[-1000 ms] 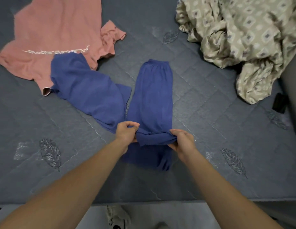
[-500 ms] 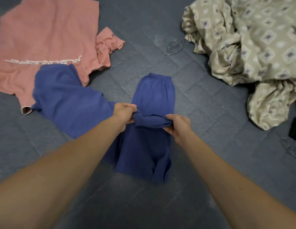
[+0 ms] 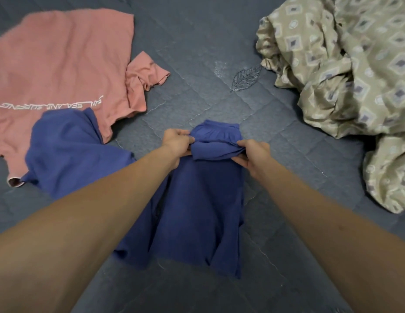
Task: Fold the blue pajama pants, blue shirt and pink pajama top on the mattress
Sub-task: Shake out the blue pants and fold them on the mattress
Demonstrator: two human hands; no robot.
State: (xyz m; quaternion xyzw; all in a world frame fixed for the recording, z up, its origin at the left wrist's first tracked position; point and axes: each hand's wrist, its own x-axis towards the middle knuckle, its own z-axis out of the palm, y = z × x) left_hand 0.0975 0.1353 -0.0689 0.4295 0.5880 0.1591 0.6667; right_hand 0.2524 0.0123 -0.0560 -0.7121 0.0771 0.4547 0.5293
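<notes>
The blue pajama pants (image 3: 203, 199) lie lengthwise in the middle of the grey mattress (image 3: 197, 91), doubled over. My left hand (image 3: 177, 141) and my right hand (image 3: 253, 152) each pinch a side of the folded end, held close to the waistband at the far end. The blue shirt (image 3: 68, 152) lies crumpled to the left, partly under my left forearm. Behind it the pink pajama top (image 3: 61, 59) is spread flat, its white lettering showing, with the blue shirt overlapping its near edge.
A rumpled beige patterned blanket (image 3: 346, 86) covers the right side of the mattress. Bare quilted surface with a leaf print lies between the blanket and the pink top.
Both hands have carried the pants' folded end away from me, up to the waistband. The view has moved closer over the mattress.
</notes>
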